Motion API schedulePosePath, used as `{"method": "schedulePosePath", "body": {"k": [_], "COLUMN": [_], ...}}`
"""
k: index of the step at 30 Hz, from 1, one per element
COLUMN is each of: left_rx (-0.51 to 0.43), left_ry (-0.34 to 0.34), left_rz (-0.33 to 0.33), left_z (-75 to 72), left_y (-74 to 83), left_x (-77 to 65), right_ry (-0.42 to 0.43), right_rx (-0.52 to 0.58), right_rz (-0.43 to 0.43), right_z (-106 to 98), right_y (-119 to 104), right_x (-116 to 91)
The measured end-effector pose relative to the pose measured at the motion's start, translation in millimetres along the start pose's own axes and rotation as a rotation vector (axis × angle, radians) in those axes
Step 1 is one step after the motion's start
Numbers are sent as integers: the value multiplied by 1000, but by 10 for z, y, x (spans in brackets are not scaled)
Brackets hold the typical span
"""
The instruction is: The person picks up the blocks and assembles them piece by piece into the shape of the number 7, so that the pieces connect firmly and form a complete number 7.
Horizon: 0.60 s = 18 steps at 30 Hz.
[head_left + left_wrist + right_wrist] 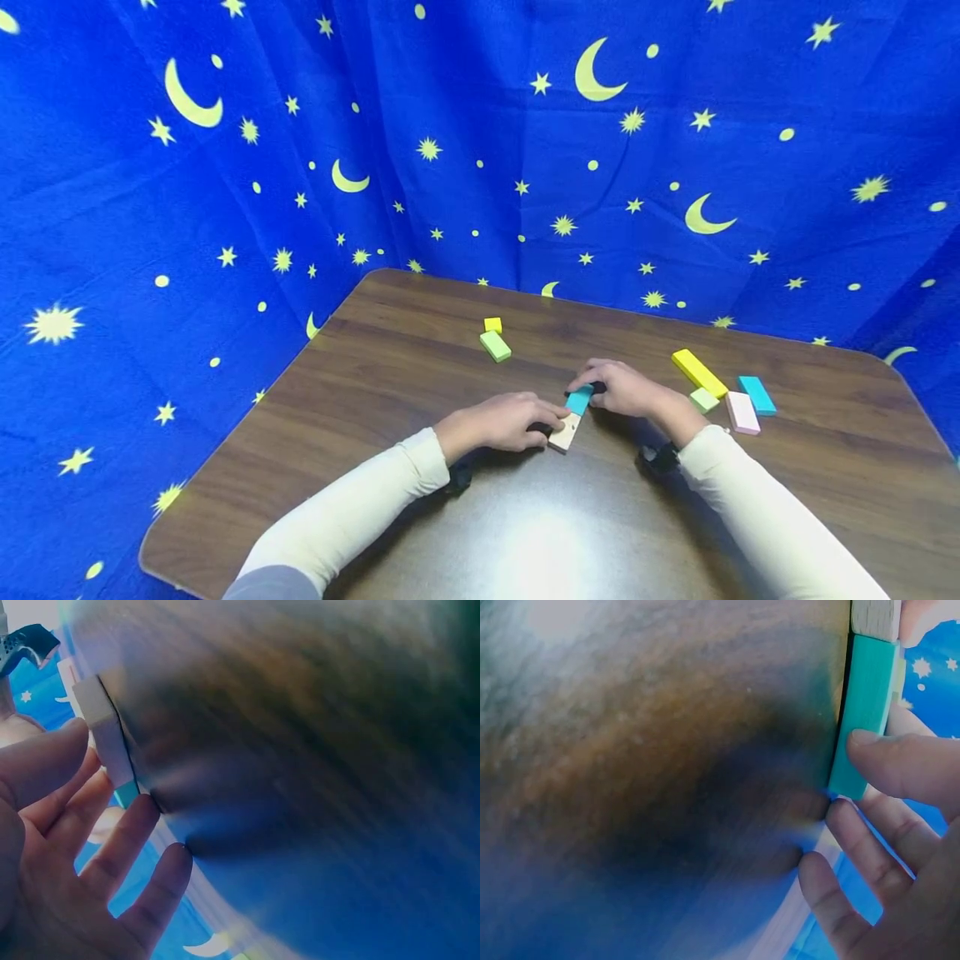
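Near the table's middle, a pale wooden block [564, 435] and a teal block [578, 400] lie flat, end to end in one line. My left hand [510, 421] holds the wooden block from the left, its thumb at the near side and fingertips on the far part. In the left wrist view the thumb touches the wooden block [105, 735], while two other fingertips rest on the table. My right hand [626, 390] pinches the teal block at its far end. The right wrist view shows the thumb on the side of the teal block [864, 712], whose end meets the wooden one.
On the right lie a long yellow block [699, 372], a light green block [703, 401], a pale pink block [742, 413] and another teal block [757, 396]. Farther back are a small yellow block [492, 324] and a green block [495, 346]. A blue curtain [480, 125] hangs behind the table [360, 400].
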<state>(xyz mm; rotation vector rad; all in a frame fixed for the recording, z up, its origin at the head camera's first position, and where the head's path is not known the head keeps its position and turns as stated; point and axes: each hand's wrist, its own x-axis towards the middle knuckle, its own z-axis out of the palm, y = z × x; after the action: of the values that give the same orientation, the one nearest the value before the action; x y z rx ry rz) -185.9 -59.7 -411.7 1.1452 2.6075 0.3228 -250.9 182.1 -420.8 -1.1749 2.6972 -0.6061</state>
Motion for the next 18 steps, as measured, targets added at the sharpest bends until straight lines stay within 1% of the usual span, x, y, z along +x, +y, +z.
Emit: {"method": "schedulePosePath", "body": {"k": [3, 9, 11, 14, 18], "left_rx": [-2, 16, 21, 33, 37], "left_ry": [2, 18, 35, 80, 121], "left_rz": [5, 37, 52, 60, 37], "left_z": [14, -21, -27, -24, -35], "left_y": [-8, -8, -2, 2, -11], "left_x": [16, 70, 91, 122, 163], "right_ry": [5, 9, 4, 10, 31], "right_rx": [8, 2, -7, -14, -22], "right_rz": [-7, -30, -39, -35, -4], "right_z": [21, -7, -17, -57, -174], "right_y": [15, 11, 9, 9, 43], "right_x": [3, 0, -14, -50, -140]}}
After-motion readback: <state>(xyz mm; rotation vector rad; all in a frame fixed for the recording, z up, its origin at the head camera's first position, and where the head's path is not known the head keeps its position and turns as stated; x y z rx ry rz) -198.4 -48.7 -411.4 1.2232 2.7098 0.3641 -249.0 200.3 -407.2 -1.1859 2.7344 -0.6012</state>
